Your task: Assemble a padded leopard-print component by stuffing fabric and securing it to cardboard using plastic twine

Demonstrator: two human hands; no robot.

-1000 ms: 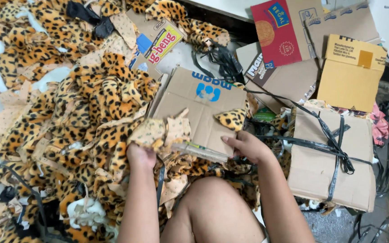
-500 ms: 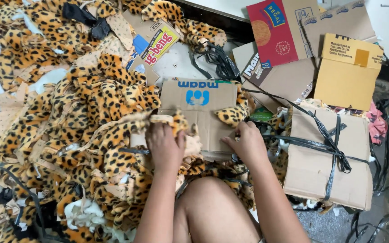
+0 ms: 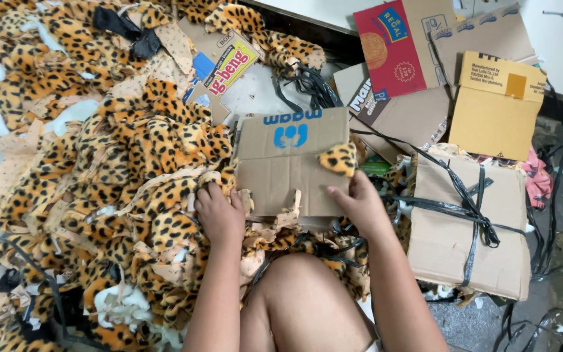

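My left hand: fingertips buried in the leopard-print fabric scraps at 9 o'clock; whatever they grip is hidden. My right hand covers the lower right corner of the brown cardboard sheet. Scrap pile runs off the left and top edges. The tied cardboard bundle at 3 o'clock conceals its contents. My knee is cut by the bottom edge.

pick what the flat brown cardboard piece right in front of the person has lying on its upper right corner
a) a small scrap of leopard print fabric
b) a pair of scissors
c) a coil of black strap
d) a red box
a: a small leopard print scrap lies on the upper right corner of the flat cardboard piece, just above the right hand.
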